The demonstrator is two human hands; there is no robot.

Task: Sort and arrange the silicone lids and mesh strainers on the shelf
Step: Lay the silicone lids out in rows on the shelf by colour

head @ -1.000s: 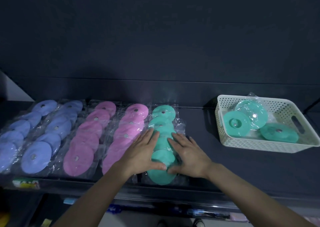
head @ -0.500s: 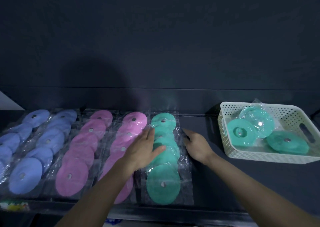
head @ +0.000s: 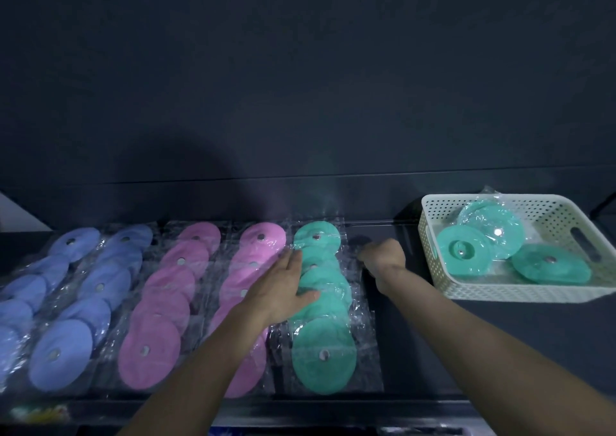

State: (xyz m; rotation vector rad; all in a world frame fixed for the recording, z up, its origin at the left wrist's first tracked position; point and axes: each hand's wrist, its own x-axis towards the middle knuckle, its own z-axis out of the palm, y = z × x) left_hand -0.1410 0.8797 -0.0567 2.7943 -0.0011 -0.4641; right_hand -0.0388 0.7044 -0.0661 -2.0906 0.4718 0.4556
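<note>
Straight, spread fingers point(head: 291, 264) of the left hand point(head: 283, 289) lie flat on a row of teal silicone lids point(head: 321, 359) at the centre of the frame. The thumb stretches rightward across one disc. The right hand point(head: 383, 257) sits just right of the row's far end, its fingers curled down and turned away from the camera. Whether they pinch the clear wrapping point(head: 365, 322) or hold nothing cannot be told.

The teal discs overlap one another in their plastic sleeves, running from the front edge of the dark shelf point(head: 483, 345) toward the back. To their left are two matching rows of pink lids point(head: 150, 352), the nearer one partly hidden under the left forearm. Rows of blue lids point(head: 60, 355) fill the lower left of the frame.

At right centre, well apart from the row, stands a white perforated basket point(head: 500, 290). It holds three more wrapped teal lids point(head: 550, 264) lying loosely against each other. Both bare forearms reach in from the bottom edge, and a dark wall point(head: 300, 85) fills the upper half.
</note>
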